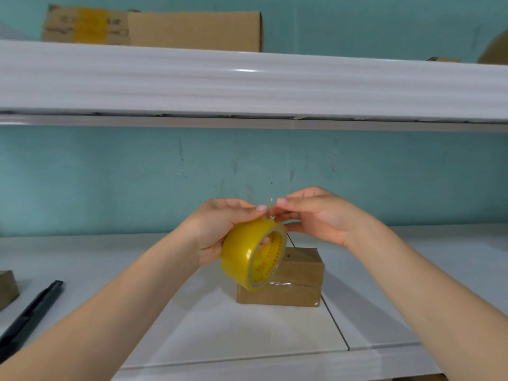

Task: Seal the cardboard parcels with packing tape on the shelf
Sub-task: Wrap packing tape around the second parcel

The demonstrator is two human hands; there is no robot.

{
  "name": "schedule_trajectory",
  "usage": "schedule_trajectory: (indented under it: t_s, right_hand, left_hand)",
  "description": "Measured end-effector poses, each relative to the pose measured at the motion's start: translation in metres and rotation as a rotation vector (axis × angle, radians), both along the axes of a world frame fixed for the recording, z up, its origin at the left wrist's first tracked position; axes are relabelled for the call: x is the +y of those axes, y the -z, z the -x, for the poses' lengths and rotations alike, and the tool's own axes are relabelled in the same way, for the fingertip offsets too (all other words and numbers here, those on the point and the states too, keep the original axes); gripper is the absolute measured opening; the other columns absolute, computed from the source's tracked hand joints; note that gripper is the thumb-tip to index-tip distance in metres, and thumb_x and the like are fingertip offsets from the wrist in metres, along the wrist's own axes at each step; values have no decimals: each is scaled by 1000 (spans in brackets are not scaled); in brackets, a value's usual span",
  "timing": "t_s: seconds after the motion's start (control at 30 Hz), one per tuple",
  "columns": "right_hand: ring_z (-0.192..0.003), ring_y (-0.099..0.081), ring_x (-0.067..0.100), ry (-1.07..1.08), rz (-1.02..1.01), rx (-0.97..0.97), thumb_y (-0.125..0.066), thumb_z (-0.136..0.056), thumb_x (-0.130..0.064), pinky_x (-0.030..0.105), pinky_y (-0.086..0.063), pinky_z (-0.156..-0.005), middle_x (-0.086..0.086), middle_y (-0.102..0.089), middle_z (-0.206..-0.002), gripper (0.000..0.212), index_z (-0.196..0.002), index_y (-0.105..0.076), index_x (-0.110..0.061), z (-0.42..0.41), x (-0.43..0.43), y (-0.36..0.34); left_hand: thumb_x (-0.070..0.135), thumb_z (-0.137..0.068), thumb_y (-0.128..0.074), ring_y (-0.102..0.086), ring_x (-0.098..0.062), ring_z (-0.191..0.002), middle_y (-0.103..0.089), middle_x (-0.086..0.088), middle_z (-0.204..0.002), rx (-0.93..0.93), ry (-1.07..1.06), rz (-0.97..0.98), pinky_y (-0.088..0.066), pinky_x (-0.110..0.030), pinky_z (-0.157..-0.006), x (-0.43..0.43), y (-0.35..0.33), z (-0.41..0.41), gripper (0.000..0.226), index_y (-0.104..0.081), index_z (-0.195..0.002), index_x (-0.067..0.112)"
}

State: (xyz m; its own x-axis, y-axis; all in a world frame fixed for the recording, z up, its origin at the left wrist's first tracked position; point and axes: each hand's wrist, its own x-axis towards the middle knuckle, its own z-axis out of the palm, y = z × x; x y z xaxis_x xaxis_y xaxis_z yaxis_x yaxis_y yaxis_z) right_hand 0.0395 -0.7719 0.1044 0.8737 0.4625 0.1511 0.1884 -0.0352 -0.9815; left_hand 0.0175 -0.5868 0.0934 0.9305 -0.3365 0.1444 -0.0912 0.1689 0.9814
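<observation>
A yellow roll of packing tape [247, 254] hangs in the air above a small cardboard parcel [299, 281] that stands on the white shelf [247, 331]. My left hand [220, 229] grips the roll from the left, fingers curled over its top. Just to the right, my right hand [316, 215] pinches the clear loose end of the tape at the top of the roll. A strip of clear tape runs across the parcel's top. Part of the parcel's left side is hidden behind the roll.
A black pen-like tool [35, 309] lies at the left on the shelf, beside the corner of another cardboard box [7, 287]. An upper shelf board [247, 86] spans overhead, carrying a larger taped carton [154, 28]. A teal wall stands behind.
</observation>
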Motion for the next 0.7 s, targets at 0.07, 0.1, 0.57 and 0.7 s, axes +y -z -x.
schedule_trajectory:
  t_s: [0.07, 0.1, 0.57, 0.7]
  right_hand:
    - [-76, -63, 19, 40, 2, -71, -69, -63, -21, 27, -51, -76, 10, -69, -77, 16, -69, -74, -7, 2, 3, 1]
    - [-75, -63, 19, 68, -3, -88, -70, -61, -21, 28, -51, -78, 9, -70, -75, 14, -65, -74, -8, 2, 5, 1]
    - [-71, -62, 13, 257, -159, -125, -62, -84, -6, 31, -47, -69, 0, -68, -68, 15, -69, -64, -10, 11, 23, 2]
    - [-71, -63, 14, 309, -176, -140, -59, -86, -3, 34, -49, -75, -2, -68, -63, 21, -67, -61, -11, 14, 28, 3]
  left_hand:
    - [11, -77, -65, -66, -21, -51, -69, -13, -64, -6, -13, 15, -57, -27, -52, -1, 1, 0, 9, -64, -78, 1]
    - [12, -77, -65, -66, -19, -54, -69, -12, -66, -15, -29, 14, -57, -26, -55, -2, 2, -1, 10, -65, -78, 2]
    - [9, -75, -74, -61, -14, -52, -67, -5, -61, -109, -406, 118, -50, -19, -47, -16, -1, 10, 8, -69, -69, 10]
    - [6, -76, -73, -62, -9, -51, -68, 1, -58, -71, -468, 248, -51, -17, -48, -18, 4, 15, 8, -70, -70, 11]
